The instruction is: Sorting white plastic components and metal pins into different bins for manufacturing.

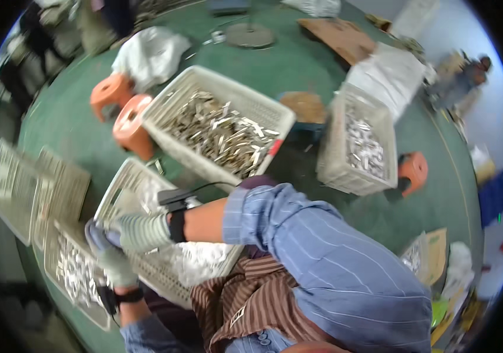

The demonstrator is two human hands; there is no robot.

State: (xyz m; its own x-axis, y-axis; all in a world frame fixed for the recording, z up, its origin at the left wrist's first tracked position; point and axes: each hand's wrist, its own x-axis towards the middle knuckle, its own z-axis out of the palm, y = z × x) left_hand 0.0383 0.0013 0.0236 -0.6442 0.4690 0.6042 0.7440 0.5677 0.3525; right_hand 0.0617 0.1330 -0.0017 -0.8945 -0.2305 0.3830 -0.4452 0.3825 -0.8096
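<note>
Both my hands wear light striped gloves with grey-blue fingertips, and a dark strap circles each wrist. My right hand (142,231) reaches left across the near crate (166,287), which contains clear plastic bags (198,259). My left hand (113,262) is beside it, over the edge between that crate and a smaller basket (80,307) of shiny metal pieces (76,267). The fingers of both hands are drawn in and meet at the crate's left side. Whatever lies between them is too small and blurred to make out.
Ahead stands a large white crate (175,147) heaped with narrow metal parts (222,132). Another crate (335,167) of silvery pieces is on the right. Orange stools (132,126) and stacked baskets (13,188) are on the left. A person (460,82) is at the far right.
</note>
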